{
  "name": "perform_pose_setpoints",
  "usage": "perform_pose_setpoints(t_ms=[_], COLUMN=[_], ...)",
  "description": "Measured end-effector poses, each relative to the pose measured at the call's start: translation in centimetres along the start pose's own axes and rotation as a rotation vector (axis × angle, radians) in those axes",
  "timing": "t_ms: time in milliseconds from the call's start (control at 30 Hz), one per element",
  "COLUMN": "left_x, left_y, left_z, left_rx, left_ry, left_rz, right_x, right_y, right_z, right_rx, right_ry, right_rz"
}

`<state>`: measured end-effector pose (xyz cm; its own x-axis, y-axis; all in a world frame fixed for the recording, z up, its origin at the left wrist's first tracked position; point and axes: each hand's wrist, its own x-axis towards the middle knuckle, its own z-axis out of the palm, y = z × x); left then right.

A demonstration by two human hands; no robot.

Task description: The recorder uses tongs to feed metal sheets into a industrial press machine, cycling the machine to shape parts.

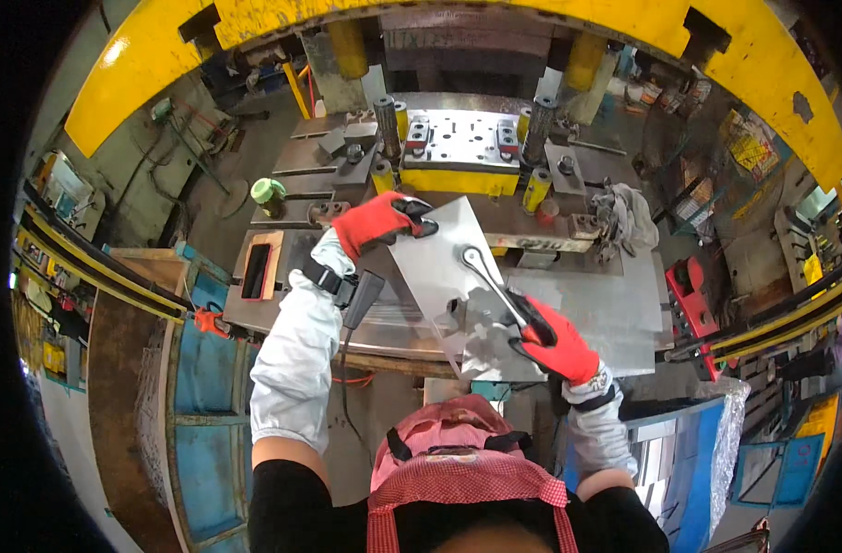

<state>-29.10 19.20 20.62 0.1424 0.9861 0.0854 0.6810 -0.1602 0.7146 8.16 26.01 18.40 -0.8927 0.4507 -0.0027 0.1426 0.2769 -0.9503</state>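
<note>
Two red-gloved hands are at work: the left hand [384, 224] grasps the far left edge of one thin metal sheet [439, 253], while the right hand [557, 343] is closed round the handle of one long tool [493, 284], whose round, ring-like head lies over the sheet. The sheet sits aslant in front of the person's body, above the steel table [402, 323]. More flat metal [587, 313] lies to its right, though glare and overlap make it hard to say how many pieces. On the left wrist one black device [364, 300] trails a cable. To the left of the sheet, one dark, red-edged phone [257, 270] rests on a pale board [273, 261], with one green-lidded bottle [268, 194] behind. Beyond the sheet, a heavy steel bar [531, 238] stands between it and one silver die block [462, 138] on a yellow base [458, 182]; two dark posts [387, 124] flank the block, with four yellow cylinders [536, 189] around them. Grey cloth [626, 221] is heaped at the bar's right end, and one yellow press frame [282, 11] arches across the top.
</note>
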Motion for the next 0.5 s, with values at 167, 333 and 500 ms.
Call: perform_pose_setpoints(t_ms=[167, 333, 500], left_x=[0.7, 1.5, 1.9], left_y=[-5.8, -0.8, -0.9], left_z=[2.5, 5.5, 13.1], left_rx=[-0.168, -1.668, -1.802], left_ry=[0.086, 0.13, 0.018], left_rz=[0.137, -0.122, -0.147], right_x=[-0.3, 5.5, 16.2], right_y=[2.0, 1.4, 4.4], right_z=[0.6, -2.4, -5.6], right_rx=[0.551, 0.777, 0.561], right_ry=[-0.078, 0.269, 0.21], right_rz=[0.189, 0.133, -0.121])
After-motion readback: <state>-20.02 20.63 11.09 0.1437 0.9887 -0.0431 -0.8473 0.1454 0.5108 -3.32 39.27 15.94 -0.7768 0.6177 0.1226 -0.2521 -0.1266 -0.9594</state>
